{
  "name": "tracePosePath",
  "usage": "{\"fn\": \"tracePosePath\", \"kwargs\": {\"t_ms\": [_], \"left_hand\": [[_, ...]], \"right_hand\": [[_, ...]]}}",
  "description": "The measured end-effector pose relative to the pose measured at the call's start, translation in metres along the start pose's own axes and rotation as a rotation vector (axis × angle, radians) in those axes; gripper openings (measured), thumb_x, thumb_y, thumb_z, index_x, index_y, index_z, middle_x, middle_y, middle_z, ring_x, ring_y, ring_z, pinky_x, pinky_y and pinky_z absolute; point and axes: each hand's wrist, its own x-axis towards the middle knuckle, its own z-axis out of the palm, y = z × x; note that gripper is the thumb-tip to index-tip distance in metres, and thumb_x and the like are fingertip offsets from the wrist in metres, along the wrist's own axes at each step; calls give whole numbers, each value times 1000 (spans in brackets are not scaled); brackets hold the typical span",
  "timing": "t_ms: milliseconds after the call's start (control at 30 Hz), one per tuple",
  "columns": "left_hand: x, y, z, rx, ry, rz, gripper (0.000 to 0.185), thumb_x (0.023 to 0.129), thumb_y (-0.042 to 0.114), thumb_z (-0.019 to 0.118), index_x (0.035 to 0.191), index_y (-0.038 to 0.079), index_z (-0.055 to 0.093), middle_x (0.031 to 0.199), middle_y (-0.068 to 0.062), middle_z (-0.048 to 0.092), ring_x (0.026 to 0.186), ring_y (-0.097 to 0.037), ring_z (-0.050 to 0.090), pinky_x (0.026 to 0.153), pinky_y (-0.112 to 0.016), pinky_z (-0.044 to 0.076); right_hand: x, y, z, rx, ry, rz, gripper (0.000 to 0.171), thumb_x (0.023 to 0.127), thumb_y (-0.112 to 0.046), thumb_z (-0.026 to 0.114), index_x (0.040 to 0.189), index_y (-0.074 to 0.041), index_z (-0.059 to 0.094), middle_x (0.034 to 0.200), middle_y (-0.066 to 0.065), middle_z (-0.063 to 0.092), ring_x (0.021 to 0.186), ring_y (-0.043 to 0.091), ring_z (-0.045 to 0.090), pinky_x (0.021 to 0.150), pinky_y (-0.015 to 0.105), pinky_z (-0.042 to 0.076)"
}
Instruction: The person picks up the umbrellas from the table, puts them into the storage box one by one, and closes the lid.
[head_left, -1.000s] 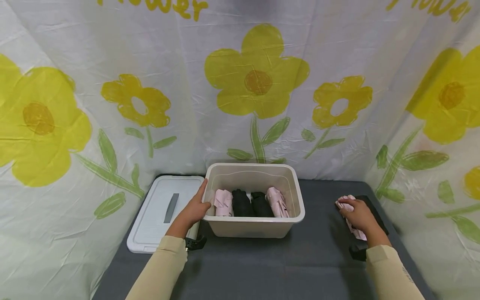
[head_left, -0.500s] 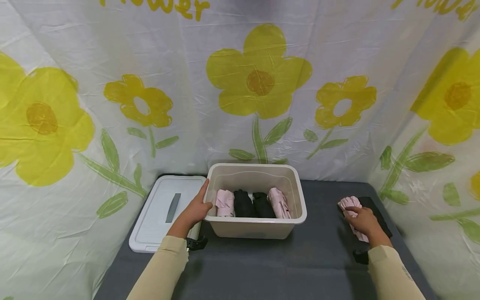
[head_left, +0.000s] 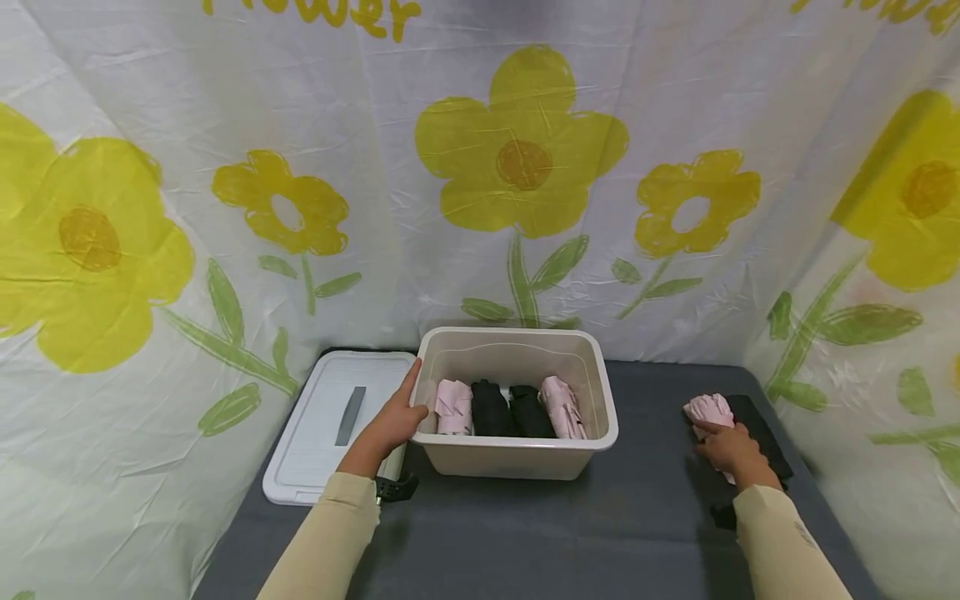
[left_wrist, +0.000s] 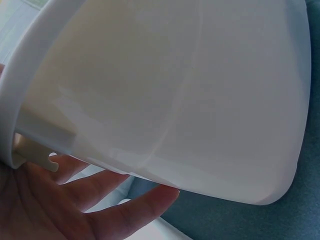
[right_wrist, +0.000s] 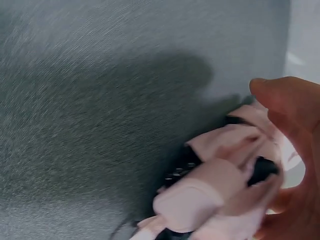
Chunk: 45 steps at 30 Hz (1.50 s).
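The left hand point(head_left: 388, 425) is resting flat, fingers extended, against the left wall of the beige storage bin point(head_left: 517, 454). The right hand point(head_left: 731, 450) is closing its fingers around a pink folded umbrella point(head_left: 709, 411), which is lying on the grey tabletop point(head_left: 570, 525) right of the bin.

Looks like a makeshift recording booth rather than a lived-in room. White sheets point(head_left: 420, 108) printed with big yellow flowers hung on three sides as a backdrop, creased and draped right down to the desk point(head_left: 570, 525). Grey fabric cover on that desk, a beige plastic storage bin point(head_left: 517, 454) of rolled pink and black cloths, its white lid point(head_left: 315, 442) alongside. No furniture or walls visible past the sheets.
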Motion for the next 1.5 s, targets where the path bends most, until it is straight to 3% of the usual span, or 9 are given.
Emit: {"fn": "tracePosePath", "kwargs": {"t_ms": [133,500,767,1033,1267,1400,1500], "left_hand": [[-1,1,1,-1,6,-1,89,87,4,44,156,38,-1,163,-14,11,145,-41,21,108,-64,28],[-1,5,1,-12,9,20,89,85,1,43,157,32,0,162,-16,12,144,-42,23,106,-65,29],[0,3,0,-15,2,18,89,85,2,43,157,31,0,163,-16,11,145,-42,22,107,-64,29],[1,2,-2,-1,-4,26,88,86,3,43,157,30,-1,162,-17,11,145,-41,22,108,-64,28],[0,3,-2,-7,-7,27,89,85,2,43,157,30,-1,162,-18,11,144,-42,22,107,-64,28],[0,3,-2,-11,-10,31,89,85,2,42,157,30,-2,162,-18,11,145,-41,21,108,-64,28],[0,3,-1,-15,-13,31,89,85,1,42,157,30,-2,162,-17,10,145,-41,20,108,-64,27]], "right_hand": [[5,8,5,-54,39,17,67,89,-31,56,148,-6,34,138,50,12,120,71,21,92,77,21],[-1,16,14,-178,211,-42,50,89,-17,51,139,-10,48,117,48,35,107,66,37,80,73,34],[-8,24,22,-130,202,-87,47,93,-21,50,140,-12,49,117,45,39,105,63,42,74,68,39],[-11,24,27,-109,267,-205,54,80,-14,61,133,-6,57,110,37,59,102,57,48,72,60,43],[-21,12,31,-32,290,-257,55,79,-14,63,133,-4,57,121,38,57,106,56,51,80,62,44],[-27,1,30,44,264,-262,55,84,-13,62,138,-6,54,123,37,56,74,36,59,61,45,47],[-29,-7,30,131,233,-252,58,86,-13,60,142,-9,50,125,35,56,51,19,45,48,36,40]]}}
